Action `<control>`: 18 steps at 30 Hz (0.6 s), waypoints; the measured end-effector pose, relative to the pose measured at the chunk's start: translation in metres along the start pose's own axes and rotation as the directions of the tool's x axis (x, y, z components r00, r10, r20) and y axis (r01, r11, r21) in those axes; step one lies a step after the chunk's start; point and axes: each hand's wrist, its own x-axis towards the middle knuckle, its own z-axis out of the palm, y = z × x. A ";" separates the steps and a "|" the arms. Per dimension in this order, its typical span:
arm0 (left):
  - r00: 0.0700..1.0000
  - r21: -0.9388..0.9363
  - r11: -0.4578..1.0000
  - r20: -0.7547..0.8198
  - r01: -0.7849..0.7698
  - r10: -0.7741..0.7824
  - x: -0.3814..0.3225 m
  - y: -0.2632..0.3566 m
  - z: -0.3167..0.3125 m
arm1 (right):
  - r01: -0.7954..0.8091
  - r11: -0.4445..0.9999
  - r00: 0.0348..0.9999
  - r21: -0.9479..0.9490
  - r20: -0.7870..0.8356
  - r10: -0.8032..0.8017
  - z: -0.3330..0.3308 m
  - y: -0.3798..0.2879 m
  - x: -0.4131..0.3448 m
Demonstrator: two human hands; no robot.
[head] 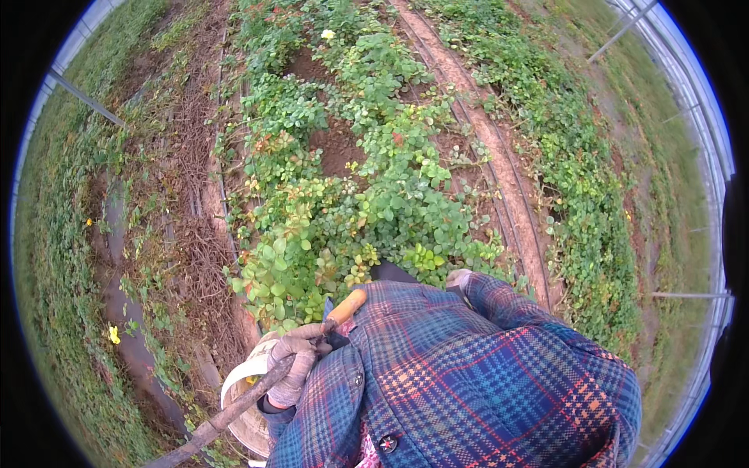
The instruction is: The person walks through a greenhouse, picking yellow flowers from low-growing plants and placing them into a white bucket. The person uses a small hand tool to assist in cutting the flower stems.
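Note:
My left hand (294,357), in a dirty pale work glove, is closed around a long rough wooden stick (228,414). An orange-brown wooden handle (347,306) sticks out past my fingers; whether it belongs to the stick I cannot tell. Beside and partly beneath that hand is a white bucket (248,370) with a dirty inside and something yellow in it. Only a small piece of my right hand (458,278), also gloved, shows beyond the plaid sleeve, close to the leaves. Its fingers are hidden. Low rose-like bushes (404,205) with green and reddish leaves grow right before me.
Black drip-irrigation hoses (494,169) run along a bare soil path (468,82) on the right. Dry cut stems (205,245) cover the ground on the left. More leafy rows flank both sides. Metal posts (88,98) stand near the greenhouse edges.

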 end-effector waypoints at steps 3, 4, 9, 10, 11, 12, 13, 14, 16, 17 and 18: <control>1.000 -0.013 1.000 0.001 -0.012 0.012 0.030 0.000 -0.001 | 0.019 0.957 0.987 0.291 -0.159 0.028 -0.070 -0.025 0.014; 0.999 0.013 1.000 -0.035 0.003 -0.002 0.044 0.001 0.002 | 0.051 0.948 0.981 0.314 -0.196 0.012 -0.088 -0.026 0.022; 0.993 0.064 0.997 -0.117 0.030 -0.022 0.111 0.001 0.019 | 0.015 0.890 0.994 0.456 -0.106 0.038 -0.166 -0.037 0.038; 0.988 0.008 0.998 -0.144 0.061 -0.059 0.124 0.004 0.025 | 0.009 0.914 0.995 0.406 -0.099 0.034 -0.174 -0.034 0.041; 0.981 -0.050 0.995 -0.168 0.089 -0.096 0.136 0.007 0.029 | 0.020 0.938 0.997 0.345 -0.073 0.006 -0.179 -0.030 0.047; 0.981 -0.057 0.993 -0.162 0.101 -0.109 0.148 0.007 0.033 | 0.019 0.960 0.999 0.280 -0.046 -0.007 -0.182 -0.018 0.050; 0.980 -0.058 0.993 -0.162 0.107 -0.115 0.160 0.008 0.038 | 0.030 0.977 0.999 0.211 -0.018 -0.027 -0.189 -0.008 0.054; 0.980 -0.056 0.992 -0.155 0.117 -0.124 0.172 0.010 0.042 | 0.016 0.986 1.000 0.166 0.016 -0.019 -0.191 0.014 0.066; 0.970 -0.089 0.980 -0.151 0.177 -0.189 0.189 0.013 0.044 | 0.001 0.996 0.997 0.086 0.078 -0.008 -0.197 0.046 0.090; 0.963 -0.102 0.973 -0.150 0.209 -0.223 0.196 0.014 0.044 | 0.053 0.993 0.994 -0.103 0.100 -0.042 -0.206 0.050 0.097; 0.967 -0.104 0.979 -0.172 0.174 -0.190 0.201 0.015 0.046 | 0.115 0.951 0.988 -0.287 0.133 -0.080 -0.225 0.042 0.094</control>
